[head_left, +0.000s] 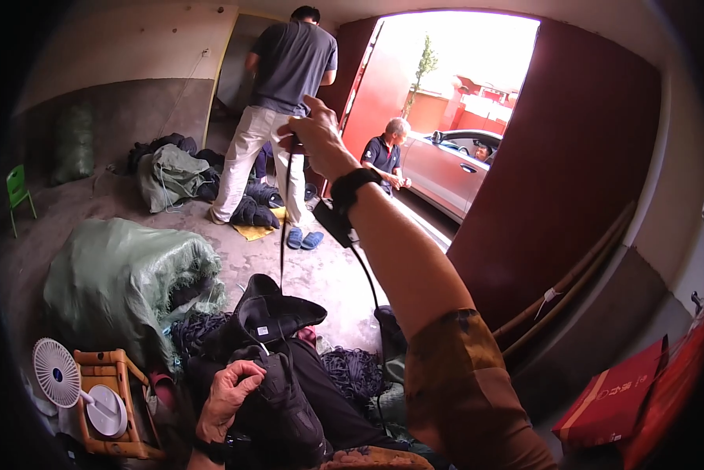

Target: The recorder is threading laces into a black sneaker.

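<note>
My right hand (314,135) is raised high in front of me, its fingers closed on a thin black cord (283,211). The cord runs almost straight down to a black brimmed fabric piece, which looks like a hat (277,313), with a small white label inside. Low at the centre-left, my left hand (231,392) is closed in a pinch beside more black fabric (285,407) on my lap. What its fingertips hold, if anything, is too small to make out. A black strap and a small dark box sit on my right wrist.
Beside me lie a large pale-green sack (125,282) and tangled black cords (352,372). A white fan (58,372) stands by a bamboo stool (105,360). A red box (610,395) is at the right. One person stands ahead; another is near a car (446,168) by the doorway.
</note>
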`<move>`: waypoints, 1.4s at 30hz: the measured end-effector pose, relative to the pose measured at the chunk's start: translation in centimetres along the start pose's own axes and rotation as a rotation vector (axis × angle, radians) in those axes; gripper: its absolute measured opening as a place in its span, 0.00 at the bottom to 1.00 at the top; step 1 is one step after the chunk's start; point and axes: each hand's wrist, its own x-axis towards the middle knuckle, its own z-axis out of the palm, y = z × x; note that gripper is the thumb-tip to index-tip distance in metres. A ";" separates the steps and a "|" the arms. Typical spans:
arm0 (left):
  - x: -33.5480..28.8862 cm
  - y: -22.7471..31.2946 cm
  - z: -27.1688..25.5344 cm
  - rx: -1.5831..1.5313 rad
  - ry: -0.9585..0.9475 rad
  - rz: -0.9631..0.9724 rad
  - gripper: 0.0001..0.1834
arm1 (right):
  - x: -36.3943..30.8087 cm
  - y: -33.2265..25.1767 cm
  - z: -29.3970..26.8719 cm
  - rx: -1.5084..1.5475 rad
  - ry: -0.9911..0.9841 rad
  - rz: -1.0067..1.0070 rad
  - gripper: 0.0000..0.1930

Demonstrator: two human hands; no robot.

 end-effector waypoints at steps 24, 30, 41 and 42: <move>-0.3 0.1 -0.1 -0.027 -0.001 0.065 0.02 | -4.4 -3.8 13.1 0.245 -0.539 -0.203 0.23; -0.4 0.0 -0.4 0.102 0.022 0.102 0.01 | -2.2 5.2 -0.8 0.258 -0.377 -0.041 0.11; 0.5 -0.2 -0.9 -0.204 0.009 -0.115 0.04 | -20.5 18.5 -26.1 0.275 0.332 0.133 0.12; 0.6 -0.1 -0.8 -0.225 -0.004 -0.128 0.04 | -23.1 18.6 -22.9 0.282 0.300 0.292 0.13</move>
